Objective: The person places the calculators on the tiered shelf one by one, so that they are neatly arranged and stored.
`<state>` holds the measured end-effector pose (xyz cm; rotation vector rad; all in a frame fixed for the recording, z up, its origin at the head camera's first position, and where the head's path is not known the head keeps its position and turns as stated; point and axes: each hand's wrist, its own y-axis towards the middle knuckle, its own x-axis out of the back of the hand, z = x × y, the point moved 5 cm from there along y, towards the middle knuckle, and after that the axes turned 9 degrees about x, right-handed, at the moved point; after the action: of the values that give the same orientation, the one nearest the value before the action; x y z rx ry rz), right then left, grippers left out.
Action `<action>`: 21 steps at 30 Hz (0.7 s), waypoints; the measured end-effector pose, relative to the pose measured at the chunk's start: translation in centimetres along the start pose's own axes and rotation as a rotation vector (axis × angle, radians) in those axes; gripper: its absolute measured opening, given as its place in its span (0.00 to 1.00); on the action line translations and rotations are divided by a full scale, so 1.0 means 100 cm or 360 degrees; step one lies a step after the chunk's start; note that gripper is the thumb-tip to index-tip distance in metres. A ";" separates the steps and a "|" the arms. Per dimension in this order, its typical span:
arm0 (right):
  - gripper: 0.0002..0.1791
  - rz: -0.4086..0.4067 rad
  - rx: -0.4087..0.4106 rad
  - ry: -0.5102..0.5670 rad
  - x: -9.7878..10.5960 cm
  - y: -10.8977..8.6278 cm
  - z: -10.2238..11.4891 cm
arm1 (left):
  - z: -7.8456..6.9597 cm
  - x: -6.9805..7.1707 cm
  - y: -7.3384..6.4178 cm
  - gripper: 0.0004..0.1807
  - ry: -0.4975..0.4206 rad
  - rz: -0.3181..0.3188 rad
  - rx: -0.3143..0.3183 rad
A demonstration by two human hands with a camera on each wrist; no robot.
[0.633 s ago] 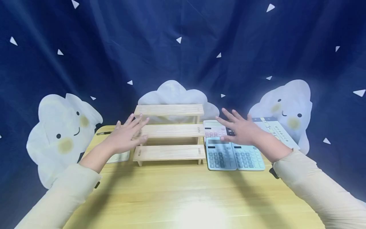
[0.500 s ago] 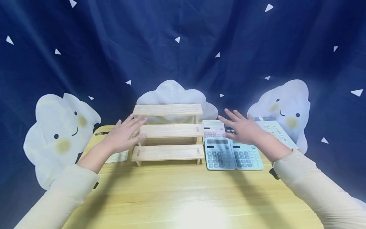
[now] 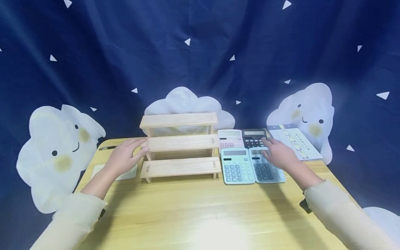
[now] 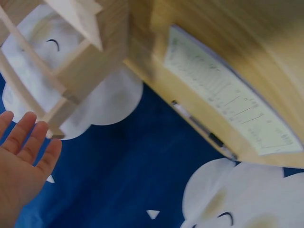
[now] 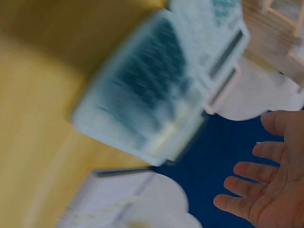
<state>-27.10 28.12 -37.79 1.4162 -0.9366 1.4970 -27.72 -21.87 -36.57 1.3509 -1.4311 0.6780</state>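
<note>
A three-tier wooden stand [image 3: 180, 167] is at mid-table in the head view. My left hand [image 3: 126, 156] is at its left side, fingers relaxed and pointing toward it; whether the fingertips touch the wood I cannot tell. Several calculators lie right of the stand: a pink one [image 3: 230, 139], a black one [image 3: 253, 134], a light-blue one [image 3: 238, 166] and another light-blue one [image 3: 268, 172]. Over the right-hand pair is my right hand [image 3: 281, 153], partly covering them. In the right wrist view its fingers [image 5: 256, 172] are spread and hold nothing.
A notebook with a patterned band [image 3: 295, 142] lies at the table's right back. On the left are a written sheet or pad [image 4: 228, 95] and a black pen [image 4: 204, 128] near the edge. A dark blue cloud-print curtain [image 3: 162, 45] hangs behind the table [image 3: 187, 208].
Both hands have moved outward: the left away from the front of the stand, the right rightward over the calculators. The head view has shifted slightly. The stand and calculators keep their places.
</note>
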 end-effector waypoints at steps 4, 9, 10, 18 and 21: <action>0.30 -0.0003 -0.0105 0.0048 -0.020 -0.015 -0.011 | 0.014 -0.003 -0.001 0.27 -0.0117 -0.0017 0.0120; 0.29 0.0022 -0.0242 0.0128 -0.032 -0.031 -0.024 | 0.026 -0.010 -0.003 0.27 -0.0269 -0.0028 0.0268; 0.28 0.0032 -0.0268 0.0144 -0.035 -0.034 -0.028 | 0.029 -0.012 -0.003 0.27 -0.0295 -0.0028 0.0295; 0.21 0.0172 -0.0351 0.0221 -0.051 -0.049 -0.040 | 0.045 -0.032 -0.020 0.20 -0.0453 0.0156 0.0474; 0.18 0.0182 -0.0350 0.0249 -0.052 -0.052 -0.041 | 0.046 -0.041 -0.023 0.22 -0.0522 0.0250 0.0490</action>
<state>-23.72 33.38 -43.48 1.0884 -1.0629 1.5131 -27.45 -24.92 -42.37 1.6578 -1.7610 0.8329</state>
